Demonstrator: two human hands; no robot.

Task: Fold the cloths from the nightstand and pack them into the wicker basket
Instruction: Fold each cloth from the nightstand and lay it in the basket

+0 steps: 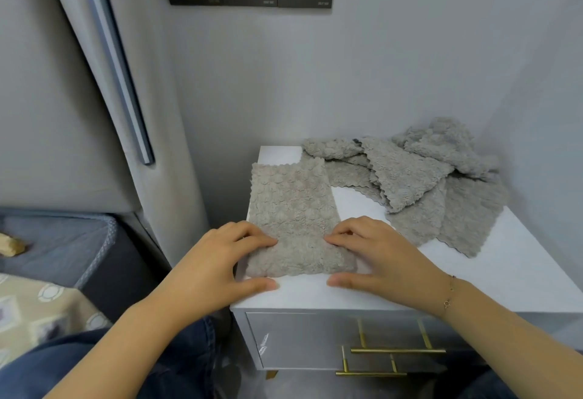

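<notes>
One head-worn camera looks steeply down, close over the nightstand (492, 272) (wide-angle).

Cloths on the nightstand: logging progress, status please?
Left hand and right hand pressing folded cloth. Unfolded pile waiting behind. Basket unseen.
</notes>
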